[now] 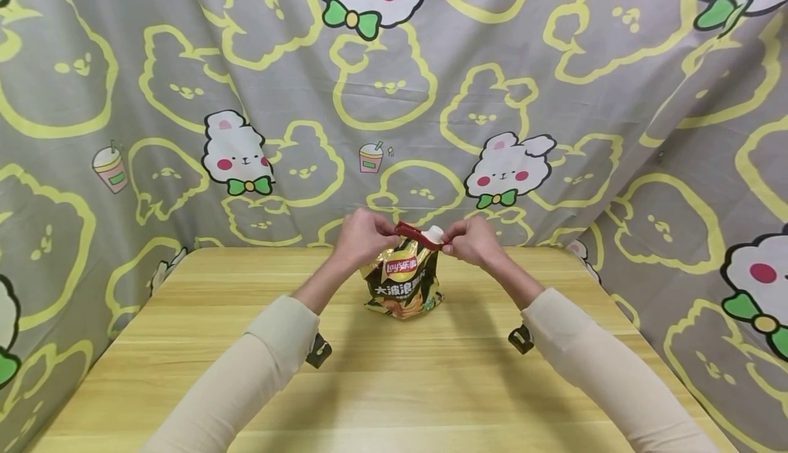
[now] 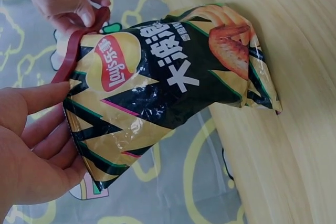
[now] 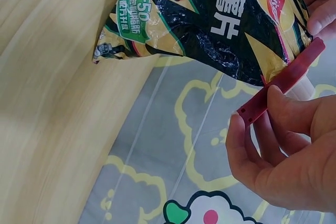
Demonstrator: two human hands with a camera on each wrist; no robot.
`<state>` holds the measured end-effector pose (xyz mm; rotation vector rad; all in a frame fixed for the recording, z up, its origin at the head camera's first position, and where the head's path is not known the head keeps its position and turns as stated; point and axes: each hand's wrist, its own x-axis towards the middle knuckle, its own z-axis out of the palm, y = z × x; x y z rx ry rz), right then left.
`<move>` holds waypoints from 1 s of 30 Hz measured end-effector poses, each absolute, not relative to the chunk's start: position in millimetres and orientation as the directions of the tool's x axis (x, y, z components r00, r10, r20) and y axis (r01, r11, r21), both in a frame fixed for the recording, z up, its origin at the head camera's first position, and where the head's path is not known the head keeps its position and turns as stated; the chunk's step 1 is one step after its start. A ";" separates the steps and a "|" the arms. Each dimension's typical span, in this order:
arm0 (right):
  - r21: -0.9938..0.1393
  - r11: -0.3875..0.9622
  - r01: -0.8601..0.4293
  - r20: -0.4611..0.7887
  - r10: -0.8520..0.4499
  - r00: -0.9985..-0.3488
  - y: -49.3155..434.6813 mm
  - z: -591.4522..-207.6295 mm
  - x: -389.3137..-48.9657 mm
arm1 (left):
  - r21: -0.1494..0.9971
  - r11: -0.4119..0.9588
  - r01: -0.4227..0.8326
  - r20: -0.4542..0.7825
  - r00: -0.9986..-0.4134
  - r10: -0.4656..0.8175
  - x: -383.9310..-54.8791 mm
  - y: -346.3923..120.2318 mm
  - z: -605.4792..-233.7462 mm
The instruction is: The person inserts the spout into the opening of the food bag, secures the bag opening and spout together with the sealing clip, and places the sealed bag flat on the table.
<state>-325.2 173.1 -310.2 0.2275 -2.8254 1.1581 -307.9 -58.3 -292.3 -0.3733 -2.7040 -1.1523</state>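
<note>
A black and gold Lay's potato chip bag [image 1: 403,289] stands on the table, its upper end raised between both hands. Across its top lies a red bag clip [image 1: 411,231] with a white round spout or cap [image 1: 434,234] on its far side. My left hand [image 1: 364,237] pinches the bag's top edge beside one end of the clip; in the left wrist view its fingers [image 2: 55,142] lie behind the bag's corner. With thumb and fingertips, my right hand [image 1: 474,239] grips the clip's other end, which juts past the bag in the right wrist view.
The wooden table [image 1: 246,384] extends under both forearms. A grey curtain [image 1: 283,83] with yellow outlines and white cartoon animals hangs behind the table and along both sides. Black wrist mounts [image 1: 319,352] show below the sleeves.
</note>
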 end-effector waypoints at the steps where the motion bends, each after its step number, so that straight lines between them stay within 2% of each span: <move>1: -0.690 0.704 -0.166 0.131 -0.104 -0.986 173.5 -310.4 -324.6 | 0.686 0.666 0.294 0.256 -0.954 0.157 -307.7 -57.2 -292.1; 16: -0.708 0.682 -0.181 0.133 -0.123 -0.983 175.0 -312.1 -322.4 | 0.715 0.606 0.348 0.343 -0.930 0.130 -313.1 -38.2 -292.0; 30: -0.707 0.677 -0.204 0.104 -0.185 -0.977 171.6 -308.1 -318.4 | 0.653 0.653 0.383 0.442 -0.893 0.082 -316.7 -35.0 -297.2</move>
